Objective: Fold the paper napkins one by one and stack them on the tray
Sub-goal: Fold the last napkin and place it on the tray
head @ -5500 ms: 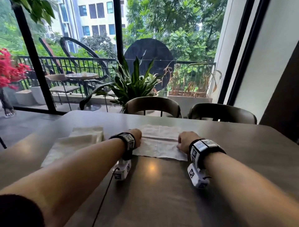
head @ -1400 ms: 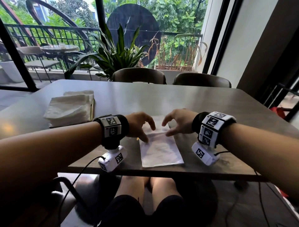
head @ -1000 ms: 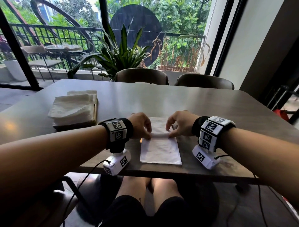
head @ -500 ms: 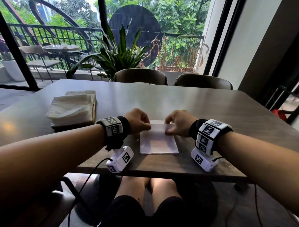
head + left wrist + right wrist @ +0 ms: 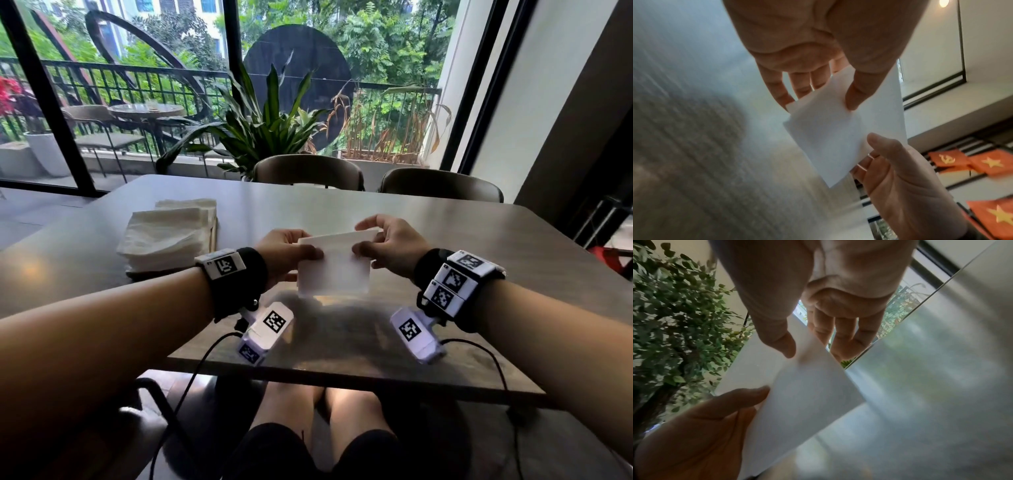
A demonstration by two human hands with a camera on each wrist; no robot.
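Observation:
A small folded white napkin (image 5: 334,270) hangs just above the table, held by both hands. My left hand (image 5: 305,248) pinches its left edge, thumb on the near face and fingers behind. My right hand (image 5: 363,238) pinches its right edge the same way. In the left wrist view the left hand (image 5: 824,95) grips the napkin (image 5: 828,138) from above, with the right hand (image 5: 900,178) below it. In the right wrist view the right hand (image 5: 813,347) holds the napkin (image 5: 797,394). A pile of white napkins (image 5: 168,236) lies on a thin wooden tray (image 5: 213,233) at the left.
The dark table (image 5: 445,246) stretches ahead, its near edge (image 5: 342,375) close to my knees. Two chairs (image 5: 308,171) stand at the far side before a potted plant (image 5: 263,130) and a glass wall. Cables hang from both wrist cameras.
The napkin was folded down to a small rectangle on the table. Both hands have since lifted it off the surface, tilted upright.

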